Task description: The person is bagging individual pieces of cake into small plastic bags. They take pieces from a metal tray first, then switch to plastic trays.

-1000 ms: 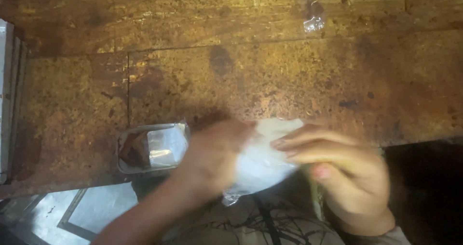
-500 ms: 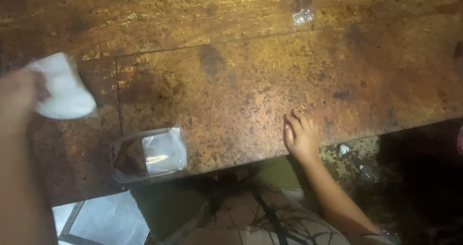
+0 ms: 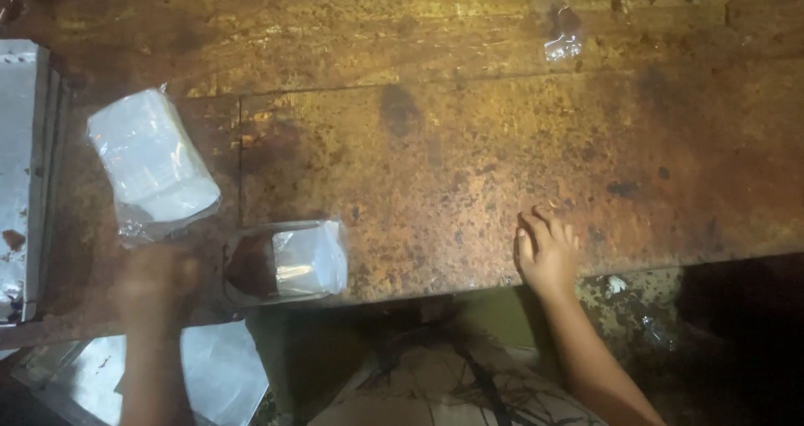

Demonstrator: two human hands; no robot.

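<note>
Open worktop (image 3: 469,141): wide bare stretch, centre to right.
Left obstacles: wrapped white bundle (image 3: 152,165), clear packet (image 3: 289,261), metal tray (image 3: 23,175) at edge.
Far edge: plastic scrap (image 3: 563,41).

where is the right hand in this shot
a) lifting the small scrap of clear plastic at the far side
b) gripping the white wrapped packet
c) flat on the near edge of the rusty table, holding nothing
c: the right hand lies open on the rusty table at its near edge, well apart from the white wrapped packet at the left.

Dim warm light, dark corners, left hand (image 3: 155,279) motion-blurred.
</note>
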